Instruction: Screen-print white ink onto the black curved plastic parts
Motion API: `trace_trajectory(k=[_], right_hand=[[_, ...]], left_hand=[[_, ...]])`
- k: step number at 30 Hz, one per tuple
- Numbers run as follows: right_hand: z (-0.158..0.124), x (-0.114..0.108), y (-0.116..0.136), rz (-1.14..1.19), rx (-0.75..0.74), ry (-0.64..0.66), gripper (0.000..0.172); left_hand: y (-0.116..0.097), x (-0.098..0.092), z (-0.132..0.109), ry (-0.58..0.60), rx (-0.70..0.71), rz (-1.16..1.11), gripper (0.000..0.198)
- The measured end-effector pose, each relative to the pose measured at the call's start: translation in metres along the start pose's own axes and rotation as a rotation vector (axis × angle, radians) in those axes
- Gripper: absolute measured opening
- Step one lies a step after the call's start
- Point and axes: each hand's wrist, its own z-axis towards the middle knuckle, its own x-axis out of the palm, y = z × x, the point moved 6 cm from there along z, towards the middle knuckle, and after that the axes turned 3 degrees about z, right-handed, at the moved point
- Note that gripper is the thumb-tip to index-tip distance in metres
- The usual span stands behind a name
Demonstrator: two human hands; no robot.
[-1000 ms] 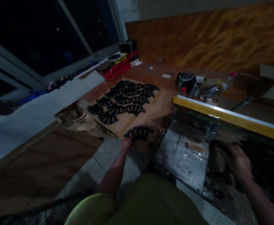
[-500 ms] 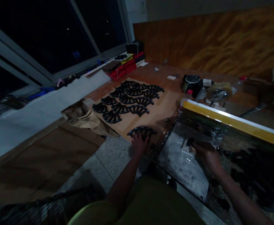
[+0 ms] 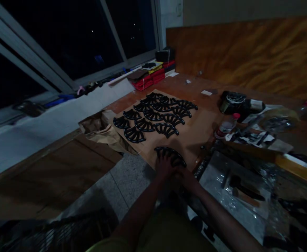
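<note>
A black, glossy fan-shaped piece with curved ribs (image 3: 174, 152) lies at the near edge of the brown cardboard sheet (image 3: 192, 129). My left hand (image 3: 165, 166) is on its near side, fingers closed over the ribs. Close against it, my right hand (image 3: 183, 174) reaches to the piece's right end; its fingers are mostly lost in shadow. Several similar black pieces (image 3: 166, 129) lie in rows farther up the cardboard. To the right, a dark tool with a long handle (image 3: 245, 189) rests on the grey plate (image 3: 219, 168).
Beyond the plate stand a bottle with a red cap (image 3: 227, 125), a dark tub (image 3: 232, 101) and a roll of clear tape (image 3: 278, 119). Red folded bundles (image 3: 149, 81) sit by the window. A brown paper bag (image 3: 103, 134) lies left of the cardboard.
My right hand has let go of the dark tool, which now lies on the plate, and has moved left to the fan-shaped piece. That piece is turned slightly. The view has shifted.
</note>
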Motion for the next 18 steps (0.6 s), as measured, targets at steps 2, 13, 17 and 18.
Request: trace_trajectory(k=[2,13,17,18], right_hand=[[0.009,0.007,0.002,-0.021,0.005,0.017,0.045],[-0.065,-0.071,-0.015,-0.022,0.052,-0.162,0.032],[-0.122,-0.130,-0.058,-0.284,0.161,-0.453,0.038],[-0.135,-0.140,-0.068,-0.354,0.195,-0.490,0.040]], left_hand=[[0.017,-0.006,0.017,0.030,0.082,0.001,0.073],[0.098,-0.038,0.101,-0.137,-0.121,0.026,0.065],[0.084,-0.040,0.083,-0.223,-0.093,-0.049,0.070],[0.074,-0.043,0.079,-0.236,-0.072,-0.077,0.070]])
